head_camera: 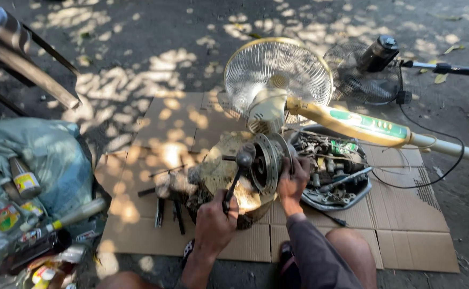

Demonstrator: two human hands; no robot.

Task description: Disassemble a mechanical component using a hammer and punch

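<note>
Our left hand (213,223) grips a hammer (236,174) raised over the round motor housing (264,163), while our right hand (292,182) clasps its rim to steady it.

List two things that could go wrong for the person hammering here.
1. The right hand grips the metal hub close to the hammer swung by the left hand; a miss might strike fingers.
2. The hub rests on an uneven stump, so it may slip toward the tray of parts.
</note>
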